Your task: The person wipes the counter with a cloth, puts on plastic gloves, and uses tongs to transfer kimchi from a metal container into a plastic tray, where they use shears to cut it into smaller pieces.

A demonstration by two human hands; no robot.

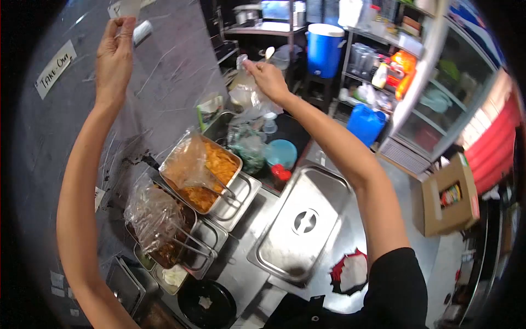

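My left hand [114, 63] is raised against the grey wall, its fingers pinched at a white paper slip [126, 7] with a curled white end [142, 33] beside the fingertips. My right hand [266, 79] is closed on the gathered top of a clear plastic bag [249, 98], which hangs over the far end of the counter. Something pale shows inside the bag. Below it are a knotted bag of greens [246, 145], a light blue lid [281, 153] and a red-topped container [281, 172].
Steel pans of orange food [222, 162] and dark food [167, 255], partly covered by plastic, stand along the wall with tongs in them. A steel lid [301, 222] lies on the counter [249, 216]. A black round pan [207, 301], cardboard box [452, 194] and glass-door fridge [438, 104] are around.
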